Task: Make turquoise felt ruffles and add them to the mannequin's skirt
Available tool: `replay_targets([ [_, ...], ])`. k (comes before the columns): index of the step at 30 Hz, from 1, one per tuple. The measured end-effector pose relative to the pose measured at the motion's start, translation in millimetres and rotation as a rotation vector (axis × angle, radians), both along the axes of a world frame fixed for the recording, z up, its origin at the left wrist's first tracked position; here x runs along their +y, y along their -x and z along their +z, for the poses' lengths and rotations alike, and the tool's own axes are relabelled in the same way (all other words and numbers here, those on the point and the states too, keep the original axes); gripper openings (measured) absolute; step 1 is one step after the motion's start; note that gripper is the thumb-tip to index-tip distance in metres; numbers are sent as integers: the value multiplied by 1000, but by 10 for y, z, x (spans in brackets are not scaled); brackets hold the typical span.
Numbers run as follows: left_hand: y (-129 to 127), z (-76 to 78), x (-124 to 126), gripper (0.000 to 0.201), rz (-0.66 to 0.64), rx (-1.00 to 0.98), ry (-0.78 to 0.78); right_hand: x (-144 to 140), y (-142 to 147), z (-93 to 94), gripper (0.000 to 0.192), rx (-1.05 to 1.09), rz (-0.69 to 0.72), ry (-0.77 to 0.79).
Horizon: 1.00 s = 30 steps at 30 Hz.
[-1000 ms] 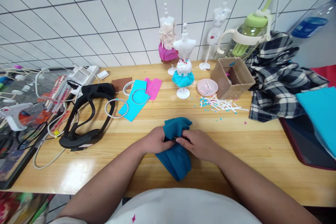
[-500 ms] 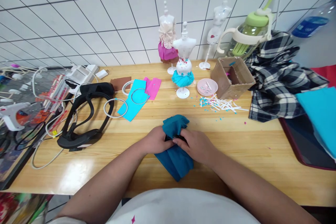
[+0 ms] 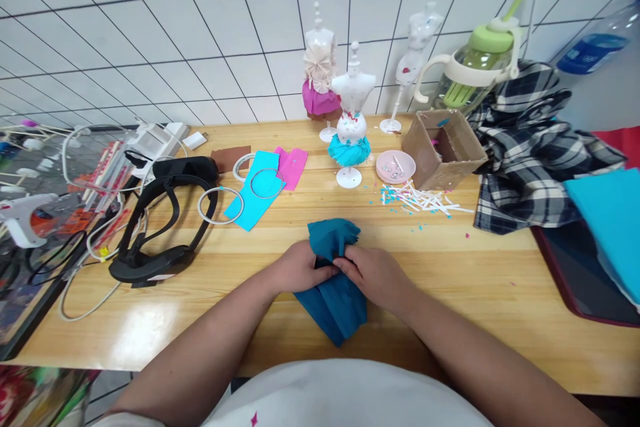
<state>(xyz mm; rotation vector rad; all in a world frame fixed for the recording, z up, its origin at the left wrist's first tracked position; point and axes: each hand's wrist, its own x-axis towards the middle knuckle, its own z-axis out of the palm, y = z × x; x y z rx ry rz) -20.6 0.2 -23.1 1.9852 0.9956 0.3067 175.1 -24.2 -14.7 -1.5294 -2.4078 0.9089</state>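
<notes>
A bunched piece of dark teal cloth lies on the wooden table right in front of me. My left hand pinches its gathered middle from the left. From the right, my right hand grips the same spot, the fingertips of both hands almost meeting. A puff of the cloth sticks up behind the hands. Something small and dark shows between my fingers; I cannot tell what it is.
Behind the cloth stand small white dress mannequins, one with a turquoise skirt, a pink dish, a cardboard box and paper scraps. Light blue and pink sheets with rings and a black headset lie left. A plaid shirt lies right.
Both hands stay on the cloth. The fingers have closed tighter on its middle, so the cloth is more gathered and its top puff narrower.
</notes>
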Motion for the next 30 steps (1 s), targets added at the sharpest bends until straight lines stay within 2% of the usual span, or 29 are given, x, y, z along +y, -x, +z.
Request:
replay_targets([
  [8, 56, 147, -18, 28, 20, -2, 96, 197, -424, 56, 34, 146, -118, 36],
  [11, 48, 187, -18, 44, 76, -60, 114, 223, -513, 21, 35, 169, -137, 39],
  [13, 30, 201, -20, 53, 100, -97, 133, 203, -503, -4, 31, 208, -186, 19],
  [15, 11, 206, -25, 47, 79, -108, 155, 161, -450, -16, 36, 285, -220, -22],
  [18, -17, 202, -40, 34, -14, -96, 160, 91, -332, -9, 51, 351, -137, -90],
  [21, -44, 189, -60, 34, -116, -80, 135, 62, -233, -8, 47, 269, -53, -120],
  [23, -60, 193, -73, 35, -207, -53, 130, 83, -217, -28, 33, 175, -126, -134],
  [26, -76, 250, -105, 37, -305, 12, 67, 165, -293, -89, 25, 130, -370, -178],
  [28, -82, 325, -148, 45, -316, 49, 24, 230, -390, -132, 22, 243, -495, -203],
  [30, -85, 408, -212, 64, -324, 94, 17, 287, -496, -159, 22, 370, -585, -263],
])
